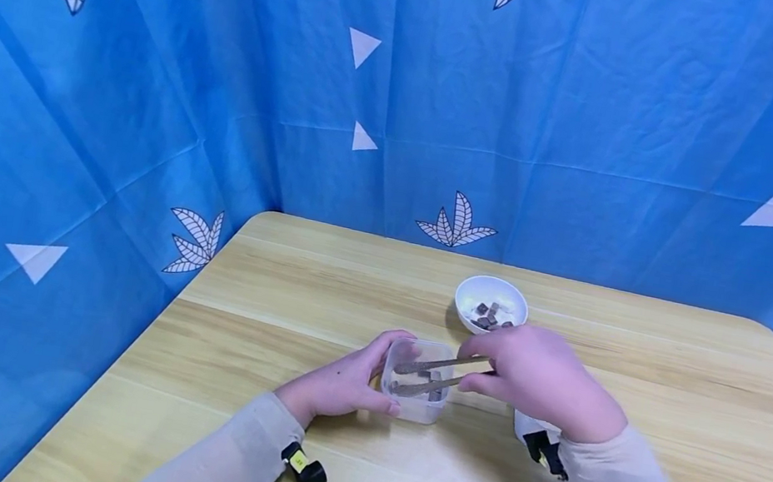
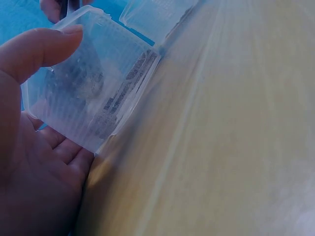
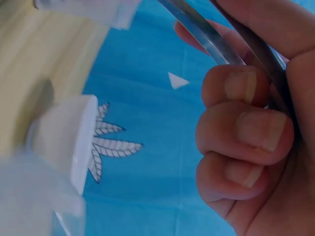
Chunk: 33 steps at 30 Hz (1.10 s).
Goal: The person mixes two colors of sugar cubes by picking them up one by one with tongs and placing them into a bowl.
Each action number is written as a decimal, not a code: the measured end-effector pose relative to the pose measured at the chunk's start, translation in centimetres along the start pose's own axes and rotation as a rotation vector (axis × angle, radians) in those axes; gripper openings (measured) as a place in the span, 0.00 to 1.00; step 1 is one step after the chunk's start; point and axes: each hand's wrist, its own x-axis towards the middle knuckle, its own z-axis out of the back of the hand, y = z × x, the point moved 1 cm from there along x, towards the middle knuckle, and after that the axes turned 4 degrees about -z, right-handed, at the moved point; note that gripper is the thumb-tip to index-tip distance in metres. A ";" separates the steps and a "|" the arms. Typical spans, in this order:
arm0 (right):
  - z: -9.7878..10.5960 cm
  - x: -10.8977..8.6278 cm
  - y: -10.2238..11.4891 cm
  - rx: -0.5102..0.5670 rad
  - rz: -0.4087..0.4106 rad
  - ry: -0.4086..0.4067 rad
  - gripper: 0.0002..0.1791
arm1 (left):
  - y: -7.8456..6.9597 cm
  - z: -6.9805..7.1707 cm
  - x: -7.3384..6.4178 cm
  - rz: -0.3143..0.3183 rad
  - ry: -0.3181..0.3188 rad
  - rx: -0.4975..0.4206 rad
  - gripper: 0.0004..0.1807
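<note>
My left hand point(image 1: 357, 380) grips a small clear plastic box point(image 1: 414, 411) from its left side, thumb at the near rim and fingers round the far side. Inside the box lie several small dark brown cubes point(image 1: 435, 395). In the left wrist view the thumb overlaps the rim of the box point(image 2: 98, 93), which stands on the table. My right hand point(image 1: 546, 380) holds metal tongs point(image 1: 443, 363), their two arms slightly apart and reaching into the box from the right. The right wrist view shows fingers curled round the tongs point(image 3: 197, 29); their tips are outside that view.
Behind the box stands a white bowl point(image 1: 474, 287) with several brown cubes point(image 1: 490, 321) in it. Another clear plastic piece point(image 1: 526, 426) is partly hidden under my right wrist. A blue patterned cloth point(image 1: 443, 73) hangs along the back and left of the wooden table point(image 1: 319, 281).
</note>
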 end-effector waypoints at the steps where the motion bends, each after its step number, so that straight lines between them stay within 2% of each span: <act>1: -0.3 0.1 0.1 0.002 0.009 -0.003 0.14 | 0.0 0.0 0.0 0.004 -0.001 0.002 0.52; 8: -1.7 0.7 0.1 0.008 0.073 -0.032 0.12 | 0.0 0.0 -0.1 0.002 -0.002 0.011 0.52; 14: -1.7 0.6 -0.3 0.052 0.103 -0.021 0.09 | -0.1 0.0 -0.1 -0.004 0.001 0.011 0.53; 21: -1.2 0.3 -0.9 0.046 0.067 0.001 0.09 | 0.0 0.0 0.0 -0.025 0.000 0.003 0.52; 26: 0.1 -0.3 -1.4 0.067 0.035 -0.007 0.07 | 0.1 0.0 0.0 -0.052 0.021 -0.019 0.51; 29: 1.0 -0.8 -2.0 0.062 0.005 -0.046 0.08 | 0.0 0.0 0.0 -0.055 0.026 -0.040 0.50; 33: 2.4 -1.8 -3.2 0.071 -0.052 -0.113 0.09 | 0.0 -0.1 -0.1 -0.022 0.009 -0.031 0.50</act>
